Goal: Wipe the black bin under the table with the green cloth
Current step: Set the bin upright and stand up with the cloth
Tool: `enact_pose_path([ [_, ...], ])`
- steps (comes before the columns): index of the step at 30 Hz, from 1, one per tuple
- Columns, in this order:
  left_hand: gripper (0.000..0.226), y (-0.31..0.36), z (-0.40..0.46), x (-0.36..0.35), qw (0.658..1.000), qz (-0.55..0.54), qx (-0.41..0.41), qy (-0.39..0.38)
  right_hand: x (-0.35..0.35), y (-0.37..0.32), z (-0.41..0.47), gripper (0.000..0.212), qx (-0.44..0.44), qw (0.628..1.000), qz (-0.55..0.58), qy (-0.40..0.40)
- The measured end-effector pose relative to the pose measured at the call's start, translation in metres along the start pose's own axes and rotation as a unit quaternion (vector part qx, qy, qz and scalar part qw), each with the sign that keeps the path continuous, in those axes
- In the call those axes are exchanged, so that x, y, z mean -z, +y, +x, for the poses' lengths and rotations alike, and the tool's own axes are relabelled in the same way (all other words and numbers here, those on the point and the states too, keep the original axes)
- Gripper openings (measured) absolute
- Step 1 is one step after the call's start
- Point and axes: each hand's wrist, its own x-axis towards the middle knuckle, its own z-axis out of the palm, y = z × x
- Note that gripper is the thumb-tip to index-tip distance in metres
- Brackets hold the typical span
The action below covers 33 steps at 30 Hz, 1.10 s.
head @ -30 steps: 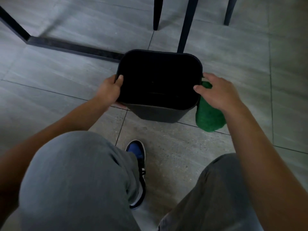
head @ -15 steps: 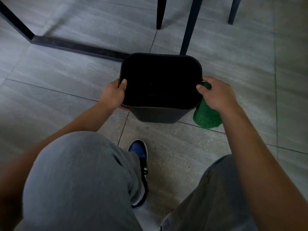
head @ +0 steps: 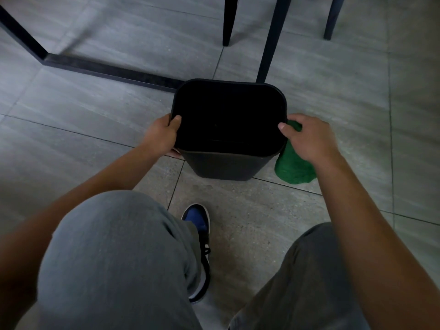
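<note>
The black bin (head: pixel 221 164) stands upright on the grey tiled floor, its dark open mouth facing me. My left hand (head: pixel 162 136) grips its left rim, thumb hooked inside. My right hand (head: pixel 309 139) holds the right rim with the thumb over the edge, and the green cloth (head: pixel 294 169) is bunched under that palm, hanging down against the bin's right outer wall.
A black table frame bar (head: pixel 107 71) runs along the floor behind the bin on the left. Black chair or table legs (head: pixel 269 51) stand just behind the bin. My grey-trousered knees (head: pixel 123 258) and a blue and black shoe (head: pixel 198 225) fill the near side.
Both hands and the bin have shifted slightly away from me toward the table legs. The grips on both rims are unchanged, and the cloth stays under my right hand.
</note>
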Motion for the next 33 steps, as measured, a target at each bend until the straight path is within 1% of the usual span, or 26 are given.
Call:
enact_pose_path([
  [3, 0.041, 0.000, 0.003, 0.000, 0.999, 0.030, -0.012, 0.004, 0.010, -0.005, -0.002, 0.044, 0.013, 0.999, -0.037, 0.030],
  [6, 0.040, 0.000, 0.006, 0.001, 0.998, 0.061, -0.021, -0.005, 0.023, -0.018, -0.005, 0.037, 0.029, 0.997, -0.029, 0.070],
  [8, 0.043, 0.001, 0.006, 0.003, 0.994, 0.102, -0.040, 0.000, 0.032, -0.032, -0.010, 0.036, 0.058, 0.994, -0.004, 0.092],
  [10, 0.052, 0.006, 0.003, 0.007, 0.983, 0.160, -0.086, 0.031, 0.039, -0.050, -0.017, 0.034, 0.094, 0.990, 0.047, 0.100],
  [11, 0.057, 0.012, 0.000, 0.008, 0.980, 0.158, -0.110, 0.050, 0.042, -0.061, -0.021, 0.033, 0.111, 0.986, 0.079, 0.097],
  [12, 0.059, 0.020, -0.004, 0.011, 0.980, 0.138, -0.131, 0.057, 0.044, -0.073, -0.024, 0.031, 0.123, 0.982, 0.113, 0.092],
  [13, 0.057, 0.033, -0.007, 0.013, 0.982, 0.110, -0.144, 0.049, 0.047, -0.084, -0.025, 0.029, 0.132, 0.977, 0.146, 0.085],
  [15, 0.051, 0.058, -0.018, 0.015, 0.986, 0.075, -0.149, 0.015, 0.050, -0.105, -0.030, 0.026, 0.142, 0.966, 0.205, 0.065],
  [16, 0.049, 0.071, -0.024, 0.016, 0.983, 0.085, -0.163, 0.006, 0.052, -0.115, -0.032, 0.025, 0.146, 0.962, 0.223, 0.052],
  [18, 0.044, 0.098, -0.038, 0.021, 0.966, 0.130, -0.220, 0.030, 0.056, -0.134, -0.035, 0.024, 0.158, 0.957, 0.241, 0.040],
  [19, 0.040, 0.113, -0.046, 0.026, 0.963, 0.121, -0.237, 0.034, 0.061, -0.143, -0.036, 0.024, 0.166, 0.954, 0.247, 0.042],
  [20, 0.036, 0.127, -0.053, 0.032, 0.969, 0.078, -0.232, 0.017, 0.066, -0.152, -0.036, 0.024, 0.170, 0.951, 0.255, 0.045],
  [22, 0.037, 0.157, -0.066, 0.044, 0.978, -0.047, -0.191, -0.065, 0.081, -0.170, -0.034, 0.025, 0.175, 0.945, 0.271, 0.051],
  [24, 0.041, 0.181, -0.077, 0.055, 0.972, -0.105, -0.175, -0.120, 0.097, -0.188, -0.033, 0.026, 0.173, 0.940, 0.290, 0.056],
  [25, 0.041, 0.191, -0.082, 0.061, 0.969, -0.111, -0.180, -0.129, 0.106, -0.197, -0.032, 0.027, 0.172, 0.937, 0.299, 0.060],
  [28, 0.023, 0.226, -0.096, 0.080, 0.965, -0.128, -0.194, -0.124, 0.137, -0.223, -0.032, 0.027, 0.162, 0.932, 0.319, 0.062],
  [30, 0.023, 0.252, -0.106, 0.095, 0.966, -0.133, -0.181, -0.130, 0.162, -0.239, -0.035, 0.027, 0.144, 0.929, 0.334, 0.062],
  [33, 0.021, 0.300, -0.126, 0.119, 0.969, -0.113, -0.175, -0.136, 0.205, -0.263, -0.043, 0.026, 0.123, 0.927, 0.350, 0.062],
])
